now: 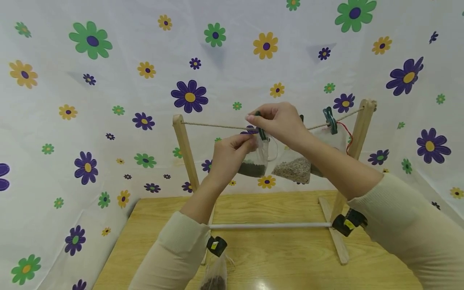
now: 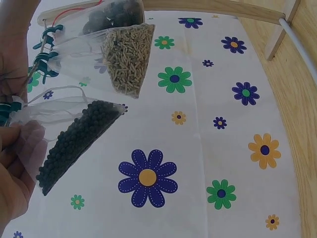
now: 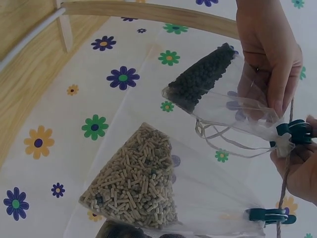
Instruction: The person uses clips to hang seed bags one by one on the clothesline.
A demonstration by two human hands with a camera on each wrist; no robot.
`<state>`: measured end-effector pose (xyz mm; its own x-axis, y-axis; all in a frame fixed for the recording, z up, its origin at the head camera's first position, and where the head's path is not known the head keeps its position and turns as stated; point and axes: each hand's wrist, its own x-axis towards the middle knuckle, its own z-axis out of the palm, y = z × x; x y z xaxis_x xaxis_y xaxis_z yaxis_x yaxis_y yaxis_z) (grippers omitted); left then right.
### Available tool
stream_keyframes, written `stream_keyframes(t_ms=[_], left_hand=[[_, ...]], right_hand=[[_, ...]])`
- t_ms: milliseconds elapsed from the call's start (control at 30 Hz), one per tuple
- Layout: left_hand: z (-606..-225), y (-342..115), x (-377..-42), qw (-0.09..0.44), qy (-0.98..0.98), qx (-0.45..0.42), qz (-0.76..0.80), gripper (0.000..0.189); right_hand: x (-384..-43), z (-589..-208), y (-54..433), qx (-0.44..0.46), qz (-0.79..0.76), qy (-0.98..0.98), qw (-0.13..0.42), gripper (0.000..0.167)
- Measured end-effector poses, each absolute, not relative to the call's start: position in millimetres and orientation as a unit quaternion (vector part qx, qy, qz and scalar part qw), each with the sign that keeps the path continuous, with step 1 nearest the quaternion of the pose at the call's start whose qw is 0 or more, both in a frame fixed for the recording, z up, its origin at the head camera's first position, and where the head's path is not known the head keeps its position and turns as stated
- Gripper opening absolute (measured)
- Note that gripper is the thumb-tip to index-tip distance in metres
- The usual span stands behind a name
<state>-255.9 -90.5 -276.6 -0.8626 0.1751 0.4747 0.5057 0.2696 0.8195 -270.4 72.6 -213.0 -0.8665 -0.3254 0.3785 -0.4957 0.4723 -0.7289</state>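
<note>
A sheer drawstring bag of small dark beads (image 3: 203, 77) hangs at a slant by the cord (image 1: 214, 125). My left hand (image 1: 230, 155) pinches its sheer upper part between thumb and fingers. Just above, my right hand (image 1: 280, 121) grips a dark green clip (image 3: 294, 133), which sits at the cord over the bag's top edge. Whether its jaws bite both bag and cord cannot be told. Beside it, a bag of tan pellets (image 3: 138, 178) hangs from another green clip (image 3: 271, 215). A third bag, with large dark pieces (image 2: 114, 17), hangs farther right under its clip (image 1: 330, 120).
The cord runs between two wooden posts, the left post (image 1: 185, 153) and the right post (image 1: 359, 133). A white rod (image 1: 270, 226) joins them low down, above the wooden table (image 1: 275, 257). Another sheer bag (image 1: 214, 280) with dark contents lies near the front edge.
</note>
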Motion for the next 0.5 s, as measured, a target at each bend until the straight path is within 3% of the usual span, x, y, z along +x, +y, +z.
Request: stream_keyframes(t_ms=[200,400,500], left_hand=[[-277.7,-89.4,-255.0,0.156,-0.782,-0.225,-0.56,0.024],[-282.1,-90.5,-254.9,0.157,-0.79,-0.223,-0.549,0.024],[-284.9,-93.2,-254.2,0.158,-0.804,-0.233,-0.524,0.024]], right_hand=[[-267.9,-207.2,77.0,0.219,0.448,-0.866,0.03,0.032],[-261.2,-201.6,83.0,0.224,0.408,-0.884,0.041,0.056],[-257.0,-204.6,87.9,0.221,0.388,-0.892,0.065,0.057]])
